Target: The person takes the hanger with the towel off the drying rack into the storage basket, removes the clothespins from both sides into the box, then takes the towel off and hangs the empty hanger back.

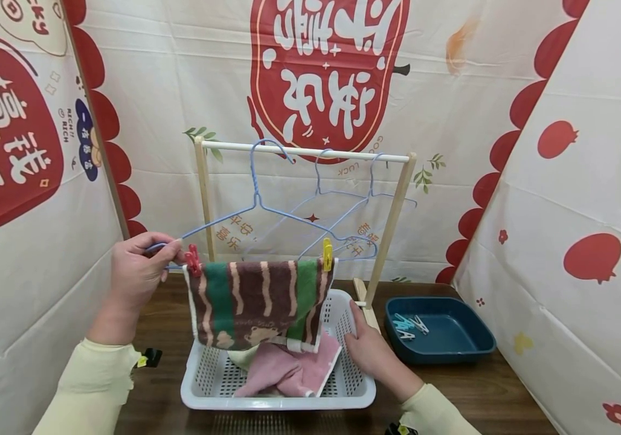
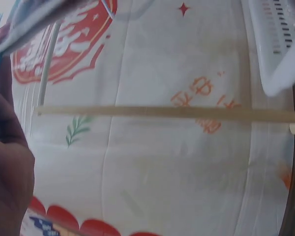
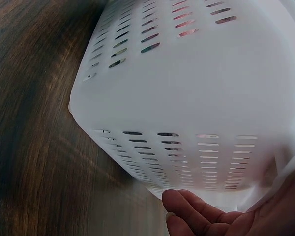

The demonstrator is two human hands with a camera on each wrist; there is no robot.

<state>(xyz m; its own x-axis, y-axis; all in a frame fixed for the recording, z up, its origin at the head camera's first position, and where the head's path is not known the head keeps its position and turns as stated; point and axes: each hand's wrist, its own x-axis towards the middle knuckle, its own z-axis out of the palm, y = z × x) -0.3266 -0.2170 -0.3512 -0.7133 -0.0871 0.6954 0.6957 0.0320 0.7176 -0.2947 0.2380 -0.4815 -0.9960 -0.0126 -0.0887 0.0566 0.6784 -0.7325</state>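
Note:
My left hand (image 1: 139, 269) pinches the left end of a blue wire clothes hanger (image 1: 256, 202), held up in front of the rack. A brown and green striped towel (image 1: 258, 299) hangs from the hanger's lower bar. Red (image 1: 193, 260) and yellow clothespins (image 1: 327, 255) clip its two upper corners. Below it, a white perforated laundry basket (image 1: 278, 403) holds a pink cloth (image 1: 283, 368) and a pale green one, partly hidden by the towel. At the basket's right side my right hand (image 1: 370, 350) grips the rim; its curled fingers (image 3: 194, 209) show under the edge in the right wrist view.
Behind the basket stands a wooden rack with a white rail (image 1: 305, 151), two more blue hangers (image 1: 371, 181) on it. A dark blue tray (image 1: 452, 338) with several clothespins (image 1: 411, 324) lies to the right on the brown table (image 1: 153, 386). Printed cloth surrounds the table.

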